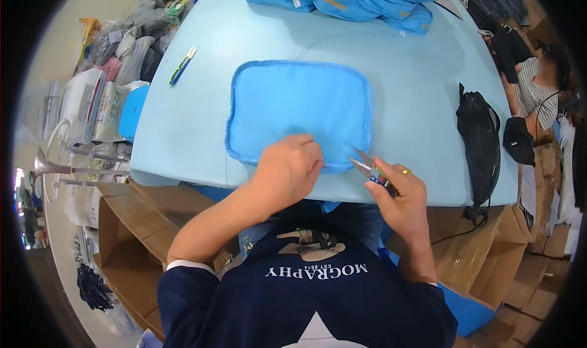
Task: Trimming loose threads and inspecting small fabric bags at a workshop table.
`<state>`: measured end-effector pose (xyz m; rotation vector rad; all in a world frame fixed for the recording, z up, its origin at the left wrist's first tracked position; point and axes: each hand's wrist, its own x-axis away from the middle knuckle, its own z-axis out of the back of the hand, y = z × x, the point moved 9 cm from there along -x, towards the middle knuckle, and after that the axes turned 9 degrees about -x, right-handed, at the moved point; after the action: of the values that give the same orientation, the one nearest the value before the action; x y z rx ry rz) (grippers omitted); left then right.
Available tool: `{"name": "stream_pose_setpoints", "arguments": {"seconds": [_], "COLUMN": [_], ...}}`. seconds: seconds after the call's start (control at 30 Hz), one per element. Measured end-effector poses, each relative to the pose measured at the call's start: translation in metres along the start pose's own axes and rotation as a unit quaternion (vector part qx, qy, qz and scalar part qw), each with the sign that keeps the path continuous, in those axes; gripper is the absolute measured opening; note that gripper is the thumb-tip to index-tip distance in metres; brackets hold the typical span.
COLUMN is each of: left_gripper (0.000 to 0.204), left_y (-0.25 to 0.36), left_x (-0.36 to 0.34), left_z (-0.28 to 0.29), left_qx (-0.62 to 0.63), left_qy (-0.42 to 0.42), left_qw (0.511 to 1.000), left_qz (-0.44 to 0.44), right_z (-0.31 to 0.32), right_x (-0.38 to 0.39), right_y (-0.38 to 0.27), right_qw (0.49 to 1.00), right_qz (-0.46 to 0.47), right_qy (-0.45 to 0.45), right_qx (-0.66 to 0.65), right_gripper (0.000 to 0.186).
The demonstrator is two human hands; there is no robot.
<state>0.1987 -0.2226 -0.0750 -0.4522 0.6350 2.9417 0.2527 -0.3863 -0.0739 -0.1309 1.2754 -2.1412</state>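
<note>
A light blue rectangular fabric pouch (298, 103) with a stitched border lies flat on the pale table (409, 66). My left hand (287, 167) is closed over its lower middle, fingers curled near the front edge; whatever they pinch is hidden. My right hand (397, 198) holds a pair of thread snips (364, 164), blades apart and pointed at the pouch's lower right corner.
Folded blue bags (342, 2) lie at the back. Green-and-blue snips (182, 66) lie left, a black mesh bag (476, 146) right. Cardboard boxes (134, 238) stand below the table edge. Bagged goods (128, 54) line the left. A person (532, 85) is at the far right.
</note>
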Motion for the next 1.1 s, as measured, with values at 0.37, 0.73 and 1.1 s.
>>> {"name": "stream_pose_setpoints", "arguments": {"seconds": [0.37,0.73,1.1], "left_gripper": [0.004,0.023,0.022], "left_y": [-0.025,0.024,0.009], "left_x": [0.005,0.007,0.016], "left_z": [0.001,0.005,0.011], "left_qx": [0.147,-0.195,-0.134], "left_qy": [-0.01,-0.071,0.103], "left_qw": [0.988,0.962,0.978], "left_qz": [0.048,-0.176,-0.124], "right_z": [-0.032,-0.025,-0.04], "right_x": [-0.006,-0.005,-0.008], "right_y": [-0.039,-0.034,-0.046], "right_qw": [0.972,0.974,0.976], "right_qz": [0.121,0.103,0.121], "right_qy": [-0.103,-0.092,-0.098], "right_qx": [0.173,0.182,0.155], "right_gripper": [0.034,0.033,0.031]}}
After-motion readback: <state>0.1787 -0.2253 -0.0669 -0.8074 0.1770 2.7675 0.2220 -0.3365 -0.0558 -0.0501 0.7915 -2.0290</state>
